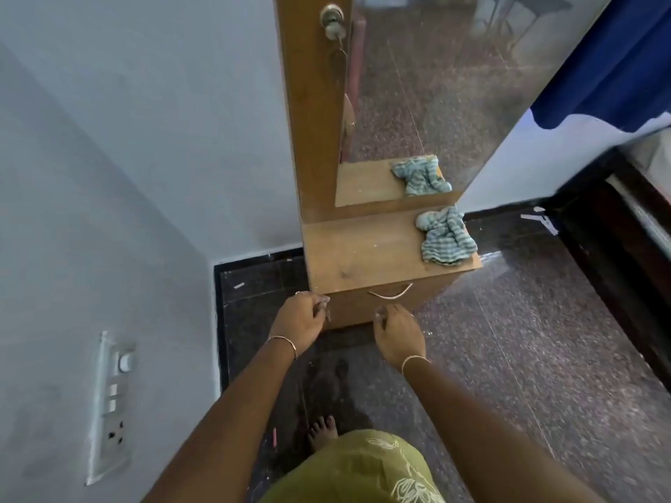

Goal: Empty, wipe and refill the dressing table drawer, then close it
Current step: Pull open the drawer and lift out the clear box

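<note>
The wooden dressing table stands against the wall, with its drawer shut and a curved metal handle on the front. A crumpled blue-striped cloth lies on the right of the tabletop. My left hand is at the drawer's upper left corner with its fingers curled; something thin seems to hang from them, too small to name. My right hand hovers just below the handle, fingers loosely bent, not touching it and with nothing seen in it.
A tall mirror rises behind the tabletop, with a door knob and key on the frame beside it. A switch panel is on the left wall. Speckled floor spreads to the right, bounded by a dark door threshold. My foot is on the floor.
</note>
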A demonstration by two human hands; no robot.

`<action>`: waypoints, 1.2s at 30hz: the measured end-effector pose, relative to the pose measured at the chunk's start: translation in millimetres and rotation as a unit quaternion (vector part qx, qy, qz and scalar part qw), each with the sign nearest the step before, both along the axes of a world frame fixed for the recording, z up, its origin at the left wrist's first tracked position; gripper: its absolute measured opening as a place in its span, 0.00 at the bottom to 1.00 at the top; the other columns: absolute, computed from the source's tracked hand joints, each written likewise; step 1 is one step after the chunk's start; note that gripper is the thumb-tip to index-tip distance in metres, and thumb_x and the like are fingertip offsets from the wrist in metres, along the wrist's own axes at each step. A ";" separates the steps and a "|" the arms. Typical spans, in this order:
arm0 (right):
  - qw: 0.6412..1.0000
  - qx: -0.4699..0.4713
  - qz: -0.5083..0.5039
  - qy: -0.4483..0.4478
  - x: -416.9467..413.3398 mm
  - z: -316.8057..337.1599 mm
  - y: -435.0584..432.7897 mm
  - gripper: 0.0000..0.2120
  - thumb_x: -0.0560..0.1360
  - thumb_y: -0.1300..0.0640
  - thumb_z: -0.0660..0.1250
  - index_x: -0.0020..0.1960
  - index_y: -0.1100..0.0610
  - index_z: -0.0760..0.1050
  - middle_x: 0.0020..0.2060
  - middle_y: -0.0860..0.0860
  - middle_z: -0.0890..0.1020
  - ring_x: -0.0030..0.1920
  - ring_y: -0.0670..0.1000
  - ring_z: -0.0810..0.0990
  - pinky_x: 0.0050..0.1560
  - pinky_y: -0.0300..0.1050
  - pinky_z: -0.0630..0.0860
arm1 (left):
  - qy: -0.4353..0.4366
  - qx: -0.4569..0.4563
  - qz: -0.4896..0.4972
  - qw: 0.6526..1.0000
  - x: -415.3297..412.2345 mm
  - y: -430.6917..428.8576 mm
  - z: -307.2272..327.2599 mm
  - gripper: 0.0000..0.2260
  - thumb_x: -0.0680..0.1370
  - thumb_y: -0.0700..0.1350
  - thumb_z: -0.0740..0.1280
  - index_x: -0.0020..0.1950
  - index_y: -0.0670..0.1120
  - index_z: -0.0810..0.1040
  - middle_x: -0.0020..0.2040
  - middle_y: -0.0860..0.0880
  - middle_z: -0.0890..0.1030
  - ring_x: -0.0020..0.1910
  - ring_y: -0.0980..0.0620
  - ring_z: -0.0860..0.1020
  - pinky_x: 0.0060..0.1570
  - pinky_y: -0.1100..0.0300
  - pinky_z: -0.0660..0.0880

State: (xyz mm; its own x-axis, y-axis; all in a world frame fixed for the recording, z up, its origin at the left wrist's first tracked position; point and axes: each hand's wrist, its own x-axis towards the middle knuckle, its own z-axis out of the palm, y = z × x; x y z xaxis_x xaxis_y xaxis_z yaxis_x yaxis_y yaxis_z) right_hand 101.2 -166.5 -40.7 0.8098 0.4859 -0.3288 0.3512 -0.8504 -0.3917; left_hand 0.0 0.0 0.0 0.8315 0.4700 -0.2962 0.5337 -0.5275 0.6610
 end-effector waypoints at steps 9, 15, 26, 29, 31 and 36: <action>0.998 -0.016 -0.047 0.047 45.3 -50.9 2.3 0.17 0.78 0.55 0.60 0.64 0.62 0.72 0.63 0.59 0.72 0.61 0.61 0.73 0.61 0.52 0.71 | 0.017 0.173 -0.115 0.978 36.9 9.4 -41.7 0.13 0.79 0.43 0.59 0.62 0.49 0.77 0.65 0.52 0.74 0.62 0.50 0.71 0.59 0.55 0.73; 0.992 -0.071 0.100 0.036 64.1 -75.3 13.0 0.26 0.76 0.56 0.61 0.72 0.62 0.63 0.70 0.57 0.66 0.70 0.59 0.66 0.69 0.51 0.65 | 0.035 0.217 -0.134 0.966 47.5 11.0 -56.6 0.16 0.80 0.44 0.58 0.69 0.50 0.71 0.65 0.50 0.73 0.62 0.49 0.71 0.58 0.55 0.73; 0.987 -0.102 0.118 0.036 72.5 -80.5 19.4 0.26 0.74 0.58 0.63 0.70 0.62 0.64 0.64 0.60 0.72 0.64 0.62 0.71 0.59 0.53 0.71 | 0.007 0.215 -0.125 0.968 42.4 3.4 -60.6 0.16 0.78 0.42 0.63 0.65 0.46 0.75 0.65 0.49 0.73 0.63 0.47 0.70 0.63 0.53 0.71; 0.989 -0.097 0.101 0.049 69.8 -80.6 18.9 0.24 0.75 0.58 0.62 0.68 0.63 0.65 0.63 0.61 0.73 0.63 0.62 0.72 0.59 0.54 0.72 | 0.027 0.211 -0.135 0.968 41.6 0.4 -60.3 0.18 0.78 0.44 0.63 0.69 0.46 0.71 0.68 0.49 0.69 0.65 0.47 0.67 0.66 0.53 0.68; 0.991 -0.090 0.093 0.046 64.1 -81.5 12.9 0.20 0.75 0.59 0.61 0.66 0.63 0.67 0.62 0.61 0.74 0.62 0.63 0.73 0.59 0.54 0.72 | 0.032 0.209 -0.138 0.968 40.9 -2.4 -58.9 0.19 0.79 0.45 0.62 0.69 0.46 0.70 0.68 0.49 0.69 0.66 0.47 0.67 0.66 0.52 0.69; 0.992 -0.077 0.080 0.059 42.7 -81.6 -16.0 0.19 0.77 0.58 0.61 0.66 0.63 0.67 0.61 0.61 0.75 0.61 0.62 0.74 0.60 0.54 0.71 | -0.015 0.200 -0.126 0.972 34.1 -21.7 -54.2 0.13 0.78 0.44 0.61 0.63 0.48 0.75 0.59 0.49 0.77 0.59 0.48 0.73 0.57 0.52 0.72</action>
State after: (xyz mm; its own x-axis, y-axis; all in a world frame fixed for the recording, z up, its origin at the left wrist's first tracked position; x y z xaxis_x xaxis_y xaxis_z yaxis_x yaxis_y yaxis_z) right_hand 143.9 -182.5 -122.3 0.6782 0.5414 -0.4968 0.4458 -0.8406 -0.3076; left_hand 34.1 -21.7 -54.2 0.9405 0.3227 -0.1062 0.3380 -0.8568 0.3895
